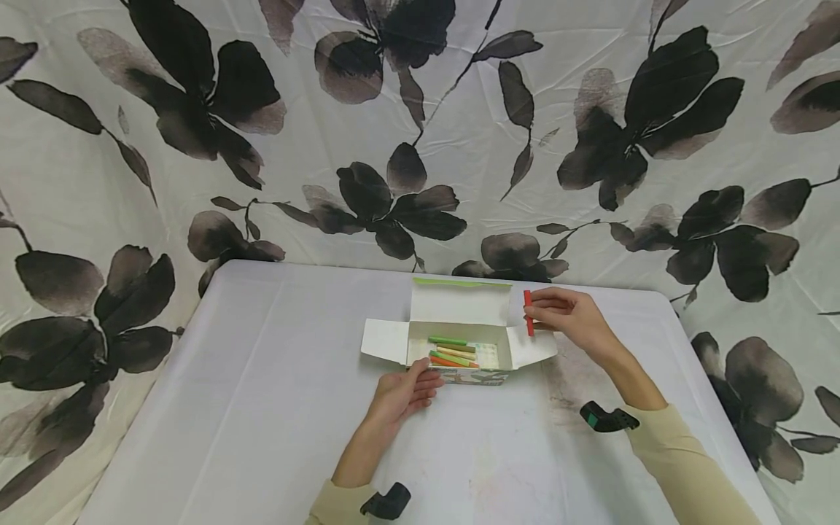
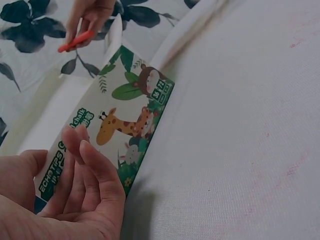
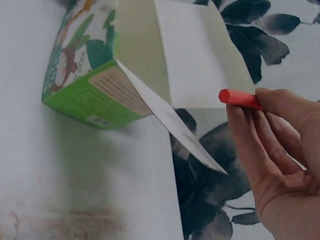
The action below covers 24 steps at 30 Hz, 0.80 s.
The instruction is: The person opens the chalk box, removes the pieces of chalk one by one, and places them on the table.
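A red chalk stick point(image 1: 529, 313) is pinched between the thumb and fingers of my right hand point(image 1: 577, 321), above the box's right flap. The open cardboard chalk box point(image 1: 485, 378) has animal pictures and the word "chalk" on its front, seen in the left wrist view. My left hand point(image 1: 399, 397) holds the box at its front left, thumb at the rim and fingers along the front wall. Several green, yellow and orange chalk sticks point(image 1: 453, 341) lie inside, toward the box's left and middle.
The box's lid point(image 1: 461, 302) stands raised at the back, and its left flap point(image 1: 386, 340) and right flap point(image 1: 534, 350) spread outward. Beneath is a table with a white cloth point(image 1: 275, 408), faintly smudged with reddish dust. Behind hangs a flower-patterned cloth point(image 1: 295, 168).
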{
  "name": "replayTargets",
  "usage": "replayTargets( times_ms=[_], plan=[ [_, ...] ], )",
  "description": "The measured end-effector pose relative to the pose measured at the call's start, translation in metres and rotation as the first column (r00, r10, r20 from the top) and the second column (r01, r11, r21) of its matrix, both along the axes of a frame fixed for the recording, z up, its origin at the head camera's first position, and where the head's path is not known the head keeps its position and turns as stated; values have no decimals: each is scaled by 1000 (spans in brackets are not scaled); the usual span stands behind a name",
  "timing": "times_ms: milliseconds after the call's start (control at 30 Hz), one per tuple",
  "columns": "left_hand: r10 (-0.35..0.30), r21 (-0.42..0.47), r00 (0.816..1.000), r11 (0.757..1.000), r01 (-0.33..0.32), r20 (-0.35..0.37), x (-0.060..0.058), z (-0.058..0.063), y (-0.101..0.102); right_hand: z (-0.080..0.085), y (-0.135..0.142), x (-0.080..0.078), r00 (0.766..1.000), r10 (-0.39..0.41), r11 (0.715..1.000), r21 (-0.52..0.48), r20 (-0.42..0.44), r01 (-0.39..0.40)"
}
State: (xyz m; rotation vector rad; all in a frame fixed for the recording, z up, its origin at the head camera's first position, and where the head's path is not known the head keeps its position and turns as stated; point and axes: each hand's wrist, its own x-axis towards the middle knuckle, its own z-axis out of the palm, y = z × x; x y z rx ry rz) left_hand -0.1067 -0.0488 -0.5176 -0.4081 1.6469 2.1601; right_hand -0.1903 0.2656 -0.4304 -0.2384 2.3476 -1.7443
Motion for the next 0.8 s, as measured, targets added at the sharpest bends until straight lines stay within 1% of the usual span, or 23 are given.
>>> replayTargets(
  times_ms=[200, 367, 567, 667, 800],
  plan=[
    [-1, -3, 1000, 1000, 1, -1, 0, 1, 0, 2, 18, 2, 999, -49, 999, -9, 13, 49],
    [-2, -7, 1000, 1000, 2, -7, 0, 1, -1, 0, 31, 6, 996, -86, 996, -10, 18, 86],
    [1, -3, 1000, 1000, -1, -2, 1, -1, -2, -6, 48, 10, 993, -119, 993, -2, 7, 119],
    [2, 3, 1000, 1000, -2, 2, 0, -3, -1, -10, 57, 13, 990, -140, 990, 20, -1, 140],
    [5, 7, 1000, 1000, -5, 3, -1, -5, -1, -22, 66, 17, 987, -159, 987, 40, 5, 158]
  ],
)
